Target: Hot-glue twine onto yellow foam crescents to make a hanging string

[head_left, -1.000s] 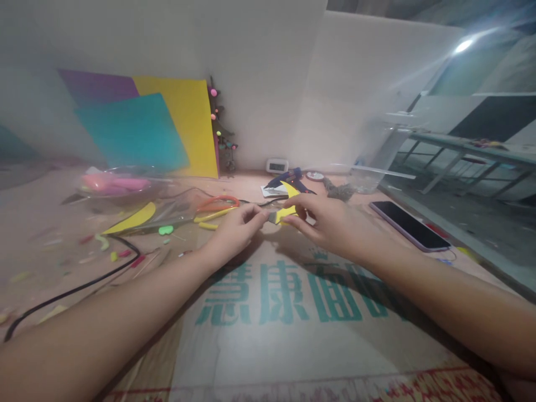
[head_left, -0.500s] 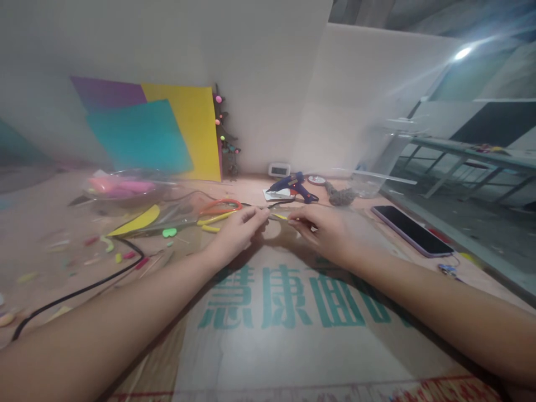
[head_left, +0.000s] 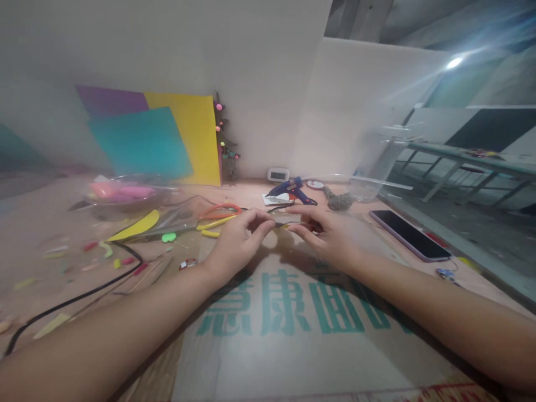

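Note:
My left hand point(head_left: 245, 237) pinches one end of a thin dark strip point(head_left: 281, 224) between thumb and fingertips. A bit of yellow shows along the strip, but it is too small to name surely. Facing it, my right hand point(head_left: 324, 231) has its thumb and index finger parted around the strip's other end. Whether its other fingers touch the strip is hidden. Both hands are above a pale printed sheet point(head_left: 259, 363) with green characters. Just left of my left hand lie scissors with orange and yellow handles point(head_left: 215, 223).
A blue glue gun point(head_left: 288, 190) stands behind the hands, near a small white clock point(head_left: 278, 175) and grey yarn point(head_left: 339, 200). A phone point(head_left: 408, 234) lies right. Coloured scraps and a black cable point(head_left: 79, 298) spread left, before a bag of pink pieces point(head_left: 129, 192). Coloured sheets point(head_left: 142, 142) lean on the wall.
My right hand's index finger has lifted away from its thumb, where both pinched the yellow piece before. My left hand has turned slightly and still pinches. The view has tilted up a little.

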Action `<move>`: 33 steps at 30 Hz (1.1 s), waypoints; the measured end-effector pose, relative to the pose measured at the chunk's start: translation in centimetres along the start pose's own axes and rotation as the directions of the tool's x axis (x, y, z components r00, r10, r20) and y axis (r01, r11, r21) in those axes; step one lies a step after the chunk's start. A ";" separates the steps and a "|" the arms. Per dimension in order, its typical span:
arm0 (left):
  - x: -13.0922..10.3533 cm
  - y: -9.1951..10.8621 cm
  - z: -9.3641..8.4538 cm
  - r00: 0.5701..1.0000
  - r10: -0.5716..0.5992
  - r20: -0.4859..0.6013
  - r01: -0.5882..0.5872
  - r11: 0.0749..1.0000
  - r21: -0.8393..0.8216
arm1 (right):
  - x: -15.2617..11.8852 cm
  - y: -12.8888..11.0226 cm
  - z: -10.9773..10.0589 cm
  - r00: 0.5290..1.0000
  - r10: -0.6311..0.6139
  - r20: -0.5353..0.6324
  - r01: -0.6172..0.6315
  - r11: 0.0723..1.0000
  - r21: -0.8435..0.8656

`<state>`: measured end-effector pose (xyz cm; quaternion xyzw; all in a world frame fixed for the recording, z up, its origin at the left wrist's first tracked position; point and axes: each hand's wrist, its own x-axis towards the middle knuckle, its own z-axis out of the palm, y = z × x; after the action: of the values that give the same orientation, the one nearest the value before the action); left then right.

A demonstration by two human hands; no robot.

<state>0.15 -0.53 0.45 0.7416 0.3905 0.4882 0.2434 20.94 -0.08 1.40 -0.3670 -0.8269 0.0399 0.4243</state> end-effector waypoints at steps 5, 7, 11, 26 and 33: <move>0.0 0.0 0.0 1.000 0.015 0.012 -0.015 1.000 0.008 | 0.4 -0.8 -0.6 0.990 -0.125 -0.063 0.121 0.991 -0.056; 0.0 -0.1 0.0 1.000 0.013 0.014 -0.014 1.000 0.011 | 0.5 -0.9 -0.6 0.990 -0.124 -0.073 0.118 0.990 -0.078; -0.2 -0.3 0.1 0.997 0.041 0.063 -0.041 0.999 0.006 | 0.4 -0.9 -0.5 0.985 -0.144 -0.092 0.136 0.987 -0.079; -0.4 0.1 0.3 0.997 0.055 0.049 -0.055 0.998 0.005 | -0.1 -1.8 -0.4 0.998 -0.041 0.041 0.044 0.996 -0.074; -0.1 0.6 0.5 0.998 -0.036 0.046 0.038 0.999 -0.038 | -0.2 -1.3 0.1 1.000 -0.023 0.013 0.024 0.998 -0.063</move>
<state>0.81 -0.97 0.66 0.7403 0.3891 0.4741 0.2754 20.25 -1.15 1.68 -0.3702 -0.8345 0.0112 0.4079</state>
